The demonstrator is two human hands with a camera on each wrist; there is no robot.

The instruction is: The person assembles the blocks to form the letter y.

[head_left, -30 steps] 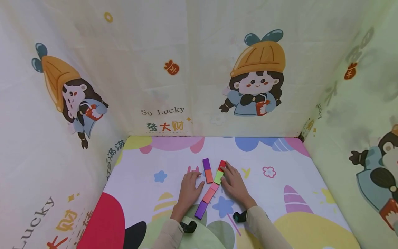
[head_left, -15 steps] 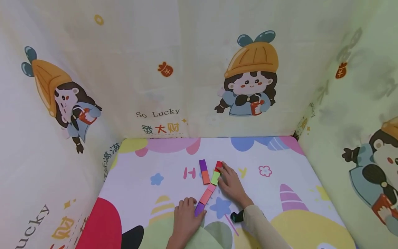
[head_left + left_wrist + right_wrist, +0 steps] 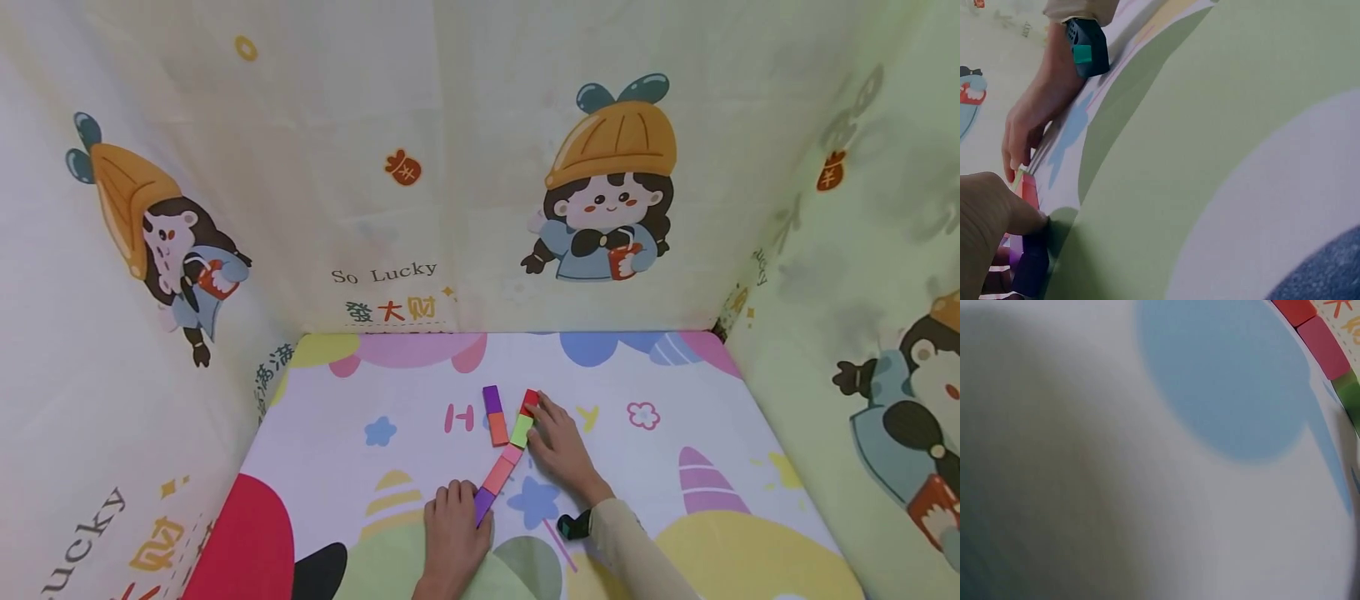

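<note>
Small coloured blocks lie on the table in a Y shape. The stem holds a purple block, a salmon block and a pink block. My left hand pinches that purple block at the near end, thumb on one side and fingers on the other, as the left wrist view shows. On the right branch are a green block and a red block. Relaxed fingers of my right hand touch these two. An orange block and another purple block form the left branch.
A printed cloth with cartoon shapes covers the table. Fabric walls with printed figures enclose the back and both sides. A dark wrist camera sits on the right sleeve.
My left hand has come from beside the middle of the row down to the near purple block and now pinches it. The right hand stays at the red and green blocks.
</note>
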